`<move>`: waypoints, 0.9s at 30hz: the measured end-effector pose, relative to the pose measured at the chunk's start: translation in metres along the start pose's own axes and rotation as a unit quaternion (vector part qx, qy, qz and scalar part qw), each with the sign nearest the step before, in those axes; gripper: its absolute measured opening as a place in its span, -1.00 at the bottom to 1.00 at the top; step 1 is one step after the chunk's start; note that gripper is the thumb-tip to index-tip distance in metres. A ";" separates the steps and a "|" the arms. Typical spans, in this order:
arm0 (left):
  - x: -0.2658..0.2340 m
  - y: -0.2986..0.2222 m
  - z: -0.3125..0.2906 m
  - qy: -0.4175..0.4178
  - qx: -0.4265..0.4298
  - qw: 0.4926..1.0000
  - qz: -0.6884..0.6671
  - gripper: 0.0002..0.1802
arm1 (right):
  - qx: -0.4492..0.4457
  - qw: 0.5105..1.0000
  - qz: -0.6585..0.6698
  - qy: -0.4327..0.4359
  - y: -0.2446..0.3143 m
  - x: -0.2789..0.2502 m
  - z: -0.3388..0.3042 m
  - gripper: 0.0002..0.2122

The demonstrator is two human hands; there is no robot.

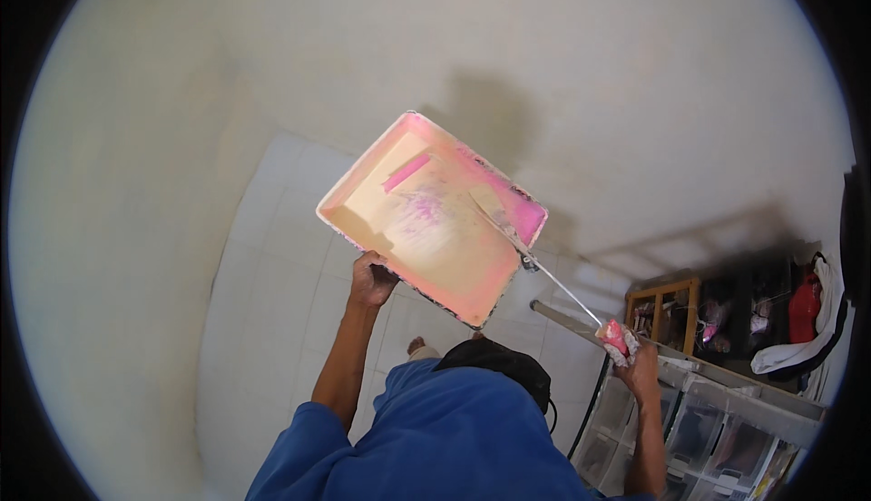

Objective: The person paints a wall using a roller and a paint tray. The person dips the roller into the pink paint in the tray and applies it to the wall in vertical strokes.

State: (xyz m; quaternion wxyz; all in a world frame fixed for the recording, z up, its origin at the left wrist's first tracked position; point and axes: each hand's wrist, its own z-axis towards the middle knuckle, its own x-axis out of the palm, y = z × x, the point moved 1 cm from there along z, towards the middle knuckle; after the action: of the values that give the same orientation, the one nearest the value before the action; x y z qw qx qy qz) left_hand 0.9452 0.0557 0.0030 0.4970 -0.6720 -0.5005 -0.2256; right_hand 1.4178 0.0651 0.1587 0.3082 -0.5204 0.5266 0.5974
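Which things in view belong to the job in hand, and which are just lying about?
In use:
- paint tray, held in the left hand
- roller handle, gripped in the right hand

Apparently just lying about, untouched:
- clear plastic drawers
- wooden frame
- red item
- white cloth

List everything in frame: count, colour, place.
tray: one, pink and cream, centre
roller: one, white rod and pink-white grip, centre to right
wall: one or more, cream, behind
floor: one, white tile, under tray
rail: one, grey, right
drawers: several, clear, lower right
wooden frame: one, orange-brown, right
item: one, red, far right
cloth: one, white, far right
shirt: one, blue, bottom
feet: two, partly hidden, below tray
left hand: one, bare, gripping tray
right hand: one, bare, gripping roller
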 end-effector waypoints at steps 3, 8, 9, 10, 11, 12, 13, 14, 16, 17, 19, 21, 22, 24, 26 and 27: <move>-0.004 0.002 -0.001 0.010 0.008 1.000 -0.006 -0.46 | -0.032 0.998 -0.054 0.015 -0.004 0.001 0.016 -0.58; -0.011 0.005 -0.003 0.017 0.006 1.000 -0.001 -0.27 | -0.056 0.991 -0.114 0.047 0.004 -0.013 0.032 -0.54; -0.011 0.005 -0.005 0.014 0.008 1.000 0.000 -0.27 | -0.058 0.986 -0.141 0.066 -0.002 -0.015 0.033 -0.51; -0.010 0.005 -0.006 0.011 0.013 1.000 0.001 -0.28 | -0.060 0.980 -0.167 0.086 -0.009 -0.016 0.034 -0.49; -0.009 0.006 -0.008 0.009 0.019 1.000 0.003 -0.29 | -0.062 0.980 -0.166 0.087 -0.017 -0.019 0.032 -0.49; -0.007 0.007 -0.010 0.006 0.021 1.000 0.003 -0.29 | -0.065 0.981 -0.165 0.075 -0.024 -0.022 0.028 -0.50; -0.003 0.009 -0.012 -0.004 0.031 0.999 0.000 -0.37 | -0.068 0.982 -0.164 0.063 -0.029 -0.025 0.025 -0.50; -0.001 0.010 -0.013 -0.014 0.042 0.999 -0.003 -0.45 | -0.070 0.982 -0.162 0.064 -0.033 -0.029 0.023 -0.50; -0.007 0.012 -0.015 -0.015 0.050 0.999 -0.006 -0.44 | -0.057 0.997 -0.033 0.041 -0.035 -0.041 0.019 -0.52; -0.009 0.013 -0.016 -0.011 0.057 0.998 -0.008 -0.43 | -0.059 0.997 -0.032 0.044 -0.038 -0.047 0.015 -0.52; -0.009 0.015 -0.018 -0.013 0.062 0.998 -0.002 -0.43 | -0.035 0.993 -0.093 0.063 -0.057 -0.056 0.004 -0.61; -0.008 0.015 -0.022 -0.014 0.070 0.997 0.006 -0.43 | -0.036 0.992 -0.108 0.053 -0.089 -0.055 -0.013 -0.60; -0.005 0.013 -0.027 -0.020 0.082 0.996 0.005 -0.43 | -0.040 0.993 -0.112 0.021 -0.100 -0.060 -0.021 -0.58; 0.003 0.010 -0.035 -0.027 0.094 0.995 0.006 -0.44 | -0.016 0.993 -0.117 -0.009 -0.118 -0.073 -0.037 -0.50; 0.009 0.008 -0.042 -0.037 0.087 0.995 0.004 -0.33 | -0.016 0.994 -0.112 0.013 -0.124 -0.088 -0.043 -0.47; 0.017 0.010 -0.042 -0.037 0.081 0.996 0.008 -0.33 | -0.011 0.994 -0.107 0.034 -0.125 -0.101 -0.046 -0.44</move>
State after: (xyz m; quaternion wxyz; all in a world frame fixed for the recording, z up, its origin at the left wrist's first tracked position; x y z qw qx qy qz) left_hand 0.9686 0.0259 0.0289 0.5323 -0.6415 -0.5300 -0.1556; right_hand 1.5733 0.0711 0.2202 0.3469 -0.5968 0.4717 0.5486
